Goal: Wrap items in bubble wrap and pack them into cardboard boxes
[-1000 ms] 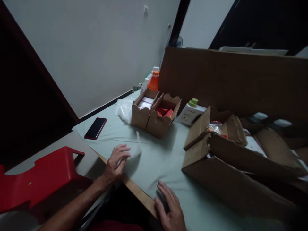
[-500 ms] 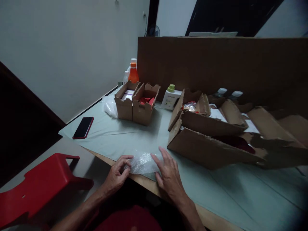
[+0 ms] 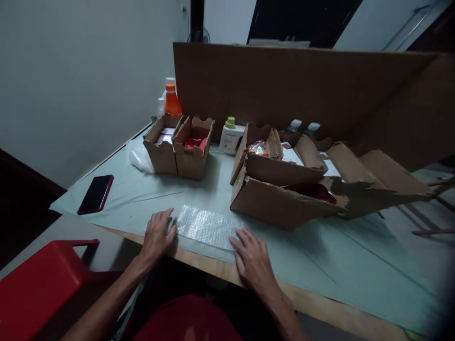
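Note:
A strip of clear bubble wrap [image 3: 208, 228] lies flat on the pale green cloth [image 3: 149, 199], close to the table's front edge. My left hand [image 3: 157, 234] rests just beside its left end, fingers apart, holding nothing. At the right end, my right hand [image 3: 251, 253] has its fingertips on the wrap's corner, with the fingers spread and not wrapped round it. Behind the wrap stands a cardboard box [image 3: 195, 163] with red things inside, next to a second small box [image 3: 161, 158] with white and purple packs.
Cardboard compartments [image 3: 277, 203] stand at the right. A white bottle with a green cap [image 3: 230, 138], an orange bottle [image 3: 172, 102] and a crumpled plastic bag [image 3: 139, 156] are behind. A phone [image 3: 95, 194] lies left, and a red stool [image 3: 53, 274] stands below.
The bubble wrap has gone from bunched up to spread flat and longer. My left hand has moved left and opened out. The camera view has shifted to the right.

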Action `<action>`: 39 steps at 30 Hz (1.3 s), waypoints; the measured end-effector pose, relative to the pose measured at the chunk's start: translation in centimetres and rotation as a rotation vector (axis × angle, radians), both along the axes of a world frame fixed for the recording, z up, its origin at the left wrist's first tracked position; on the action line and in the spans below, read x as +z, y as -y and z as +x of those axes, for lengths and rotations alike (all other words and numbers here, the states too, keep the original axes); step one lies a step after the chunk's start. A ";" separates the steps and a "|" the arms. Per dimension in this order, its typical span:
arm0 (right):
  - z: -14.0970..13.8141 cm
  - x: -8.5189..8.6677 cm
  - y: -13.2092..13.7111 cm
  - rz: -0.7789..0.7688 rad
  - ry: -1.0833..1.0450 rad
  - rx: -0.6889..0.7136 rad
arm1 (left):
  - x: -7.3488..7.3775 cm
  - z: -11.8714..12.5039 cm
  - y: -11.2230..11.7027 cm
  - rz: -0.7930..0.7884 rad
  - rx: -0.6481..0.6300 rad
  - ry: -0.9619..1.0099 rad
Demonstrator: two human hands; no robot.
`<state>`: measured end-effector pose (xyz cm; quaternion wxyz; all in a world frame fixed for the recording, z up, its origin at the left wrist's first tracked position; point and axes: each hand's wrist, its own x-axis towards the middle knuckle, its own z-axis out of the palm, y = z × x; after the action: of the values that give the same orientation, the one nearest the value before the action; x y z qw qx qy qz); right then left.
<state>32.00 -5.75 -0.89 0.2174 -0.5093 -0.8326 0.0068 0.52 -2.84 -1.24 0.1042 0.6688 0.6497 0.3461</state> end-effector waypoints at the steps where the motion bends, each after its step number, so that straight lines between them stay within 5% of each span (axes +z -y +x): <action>1: 1.0 0.0 0.5 -0.044 0.011 -0.006 | 0.2 0.0 0.4 0.048 -0.010 -0.046; 4: 1.9 1.0 1.2 -0.099 -0.036 -0.022 | 1.5 0.9 1.4 0.163 -0.096 -0.080; 7: -1.3 2.5 -0.2 -0.096 -0.087 0.017 | 2.4 2.8 1.2 0.186 -0.304 -0.097; 10: -6.4 2.5 -2.5 -0.147 -0.050 0.122 | 1.5 4.3 -0.2 0.055 -0.501 -0.176; 13: -8.6 0.5 -3.7 -0.172 0.018 0.181 | -0.6 3.9 -1.3 -0.080 -0.539 -0.314; 18: -2.1 -2.6 -1.5 -0.095 0.043 0.056 | -2.1 1.7 -0.7 -0.112 -0.496 -0.378; 23: 3.6 -1.0 -0.6 -0.108 -0.044 -0.239 | -0.9 0.7 -2.0 -0.098 -0.504 -0.320; 29: -0.5 -0.6 -4.2 -0.130 -0.051 -0.356 | 0.7 0.9 -7.4 -0.161 -0.414 -0.415; 34: -2.2 -0.8 -4.5 -0.157 -0.370 -0.295 | 2.5 1.5 -8.1 -0.168 -0.471 -0.406; 39: 0.2 1.9 -2.8 0.103 -0.540 -0.219 | 3.7 1.6 -6.4 0.219 -0.453 -0.233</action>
<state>32.21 -2.99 1.03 0.4562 -0.5642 -0.6839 0.0762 2.11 3.52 2.49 0.0305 0.8396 0.4500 0.3028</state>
